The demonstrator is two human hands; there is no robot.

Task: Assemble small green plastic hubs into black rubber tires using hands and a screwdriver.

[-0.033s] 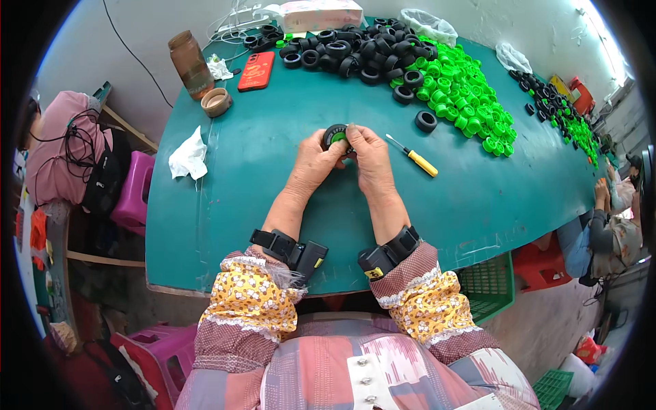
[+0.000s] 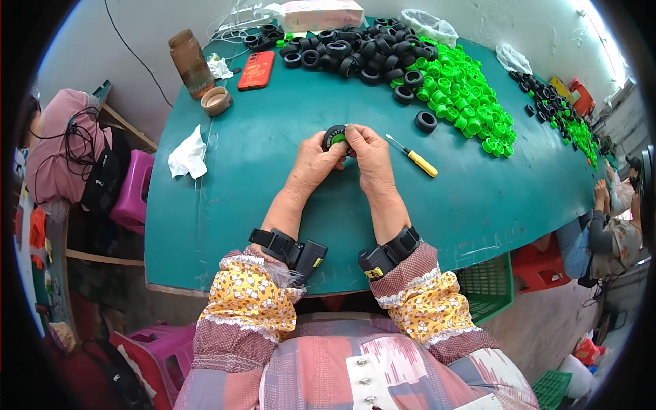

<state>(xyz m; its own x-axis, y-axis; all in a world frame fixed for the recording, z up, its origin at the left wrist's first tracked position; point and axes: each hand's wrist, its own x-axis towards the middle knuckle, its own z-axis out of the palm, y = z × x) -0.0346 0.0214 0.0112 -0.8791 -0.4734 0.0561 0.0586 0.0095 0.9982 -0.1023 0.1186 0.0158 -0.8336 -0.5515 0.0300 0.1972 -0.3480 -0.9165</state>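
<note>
Above the middle of the table I hold a small toy wheel, a black tyre (image 2: 334,130) with a green hub (image 2: 338,139) inside it. My left hand (image 2: 315,158) grips its left side, thumb pressed on the hub. On the right side my right hand (image 2: 370,156) closes on the same tyre, its thumb at the upper rim. The fingers beneath are partly hidden, and I cannot tell how fully the hub is seated. To the right of my hands lies a screwdriver (image 2: 420,162) with a yellow handle.
Black tyres (image 2: 338,49) and green hubs (image 2: 471,102) are heaped at the back. One loose tyre (image 2: 425,121) lies nearer. At the left are a brown bottle (image 2: 190,65), a round lid (image 2: 216,101), a red phone (image 2: 256,70) and tissue (image 2: 188,156). Another person (image 2: 601,225) sits far right.
</note>
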